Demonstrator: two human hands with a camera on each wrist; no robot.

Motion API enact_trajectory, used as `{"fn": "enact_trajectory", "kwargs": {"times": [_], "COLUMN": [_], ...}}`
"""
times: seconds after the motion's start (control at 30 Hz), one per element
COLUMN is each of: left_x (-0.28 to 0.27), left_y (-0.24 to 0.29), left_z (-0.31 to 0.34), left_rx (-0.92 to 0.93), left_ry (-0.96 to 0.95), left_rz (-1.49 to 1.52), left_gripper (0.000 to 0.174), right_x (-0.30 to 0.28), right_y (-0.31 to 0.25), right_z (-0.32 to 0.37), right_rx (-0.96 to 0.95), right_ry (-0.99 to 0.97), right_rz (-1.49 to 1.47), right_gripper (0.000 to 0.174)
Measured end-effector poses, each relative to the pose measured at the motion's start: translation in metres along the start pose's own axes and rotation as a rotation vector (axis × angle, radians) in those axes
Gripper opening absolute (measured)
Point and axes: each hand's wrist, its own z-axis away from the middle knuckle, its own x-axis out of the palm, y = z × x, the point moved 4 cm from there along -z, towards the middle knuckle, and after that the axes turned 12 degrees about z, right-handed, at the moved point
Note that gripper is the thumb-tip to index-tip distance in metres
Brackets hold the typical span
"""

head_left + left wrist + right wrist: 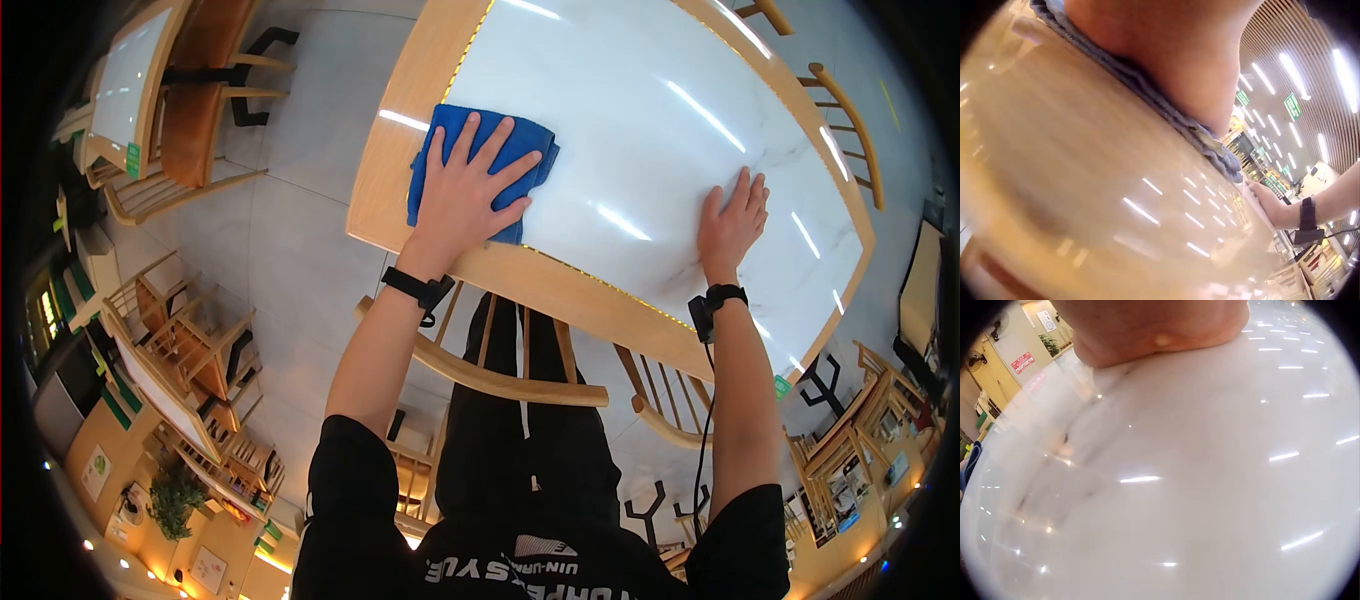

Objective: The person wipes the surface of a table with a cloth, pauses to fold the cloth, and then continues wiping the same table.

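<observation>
A folded blue cloth [535,150] lies over the left end of the table, across the wooden border and the glossy white top [620,110]. My left hand [465,195] presses flat on it with the fingers spread. In the left wrist view the cloth's edge [1141,87] shows as a thin layer beneath the heel of the hand. Further right, my right hand [735,220] rests on the bare marbled surface, fingers extended and holding nothing. The right wrist view shows the heel of that hand [1166,337] against the shiny top [1197,475].
A wooden chair [480,380] stands between my body and the table's near edge, with another chair [665,410] to its right. One more chair [850,130] is at the far right side. A second table [130,85] stands at upper left. A cable [705,430] runs along my right arm.
</observation>
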Motion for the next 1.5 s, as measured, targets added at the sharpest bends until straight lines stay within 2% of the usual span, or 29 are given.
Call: {"fn": "enact_trajectory", "kwargs": {"times": [0.1,0.57,0.77,0.97,1.07,1.27,1.5], "left_x": [-0.001,0.004,0.0,-0.011,-0.017,-0.028,-0.037], "left_y": [0.001,0.013,0.011,-0.007,-0.024,-0.043,-0.059], "left_z": [0.021,0.099,0.127,0.16,0.176,0.177,0.154], "left_rx": [-0.019,-0.068,-0.085,-0.121,-0.118,-0.156,-0.145], "left_ry": [-0.009,-0.039,-0.11,-0.206,-0.188,-0.17,-0.187], "left_rz": [0.002,0.057,0.069,0.055,0.062,0.065,0.066], "left_gripper": [0.054,0.058,0.058,0.056,0.057,0.064,0.061], "right_x": [0.001,0.007,0.005,0.005,0.003,0.001,-0.001], "right_y": [0.0,0.006,0.008,0.01,0.01,0.01,0.009], "right_z": [0.001,-0.003,-0.003,-0.005,-0.006,-0.006,-0.006], "right_rx": [-0.005,-0.011,-0.026,-0.049,-0.045,-0.054,-0.066], "right_ry": [-0.003,0.031,0.068,0.078,0.072,0.053,0.046], "right_rz": [-0.002,0.024,0.054,0.041,0.027,0.035,0.007], "right_gripper": [0.065,0.063,0.06,0.058,0.058,0.057,0.056]}}
